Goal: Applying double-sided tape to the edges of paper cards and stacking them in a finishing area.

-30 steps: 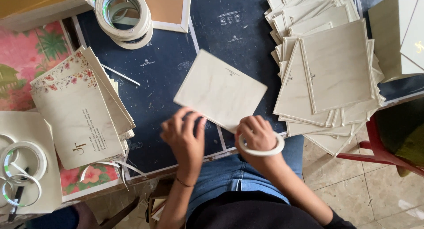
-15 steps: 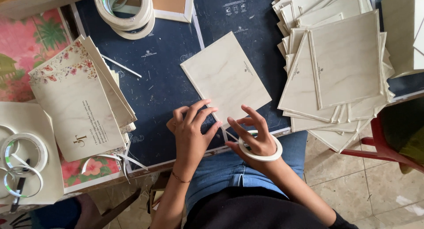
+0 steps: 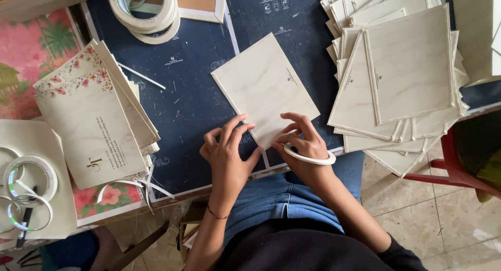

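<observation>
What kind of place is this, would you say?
Probably a small craft or stationery worktable: stacks of cream cards, floral printed cards and tape rolls lie on a dark mat, while both hands work one card.

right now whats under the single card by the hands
The card lies flat on a dark blue board. Both hands, left and right, rest on its near edge. The card hides whatever lies directly beneath it.

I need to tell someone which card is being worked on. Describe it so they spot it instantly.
On the dark blue table, find the person's two hands at the near edge. The pale card lies alone and tilted just beyond their fingers, unlike the heaped cards to its right.
</observation>
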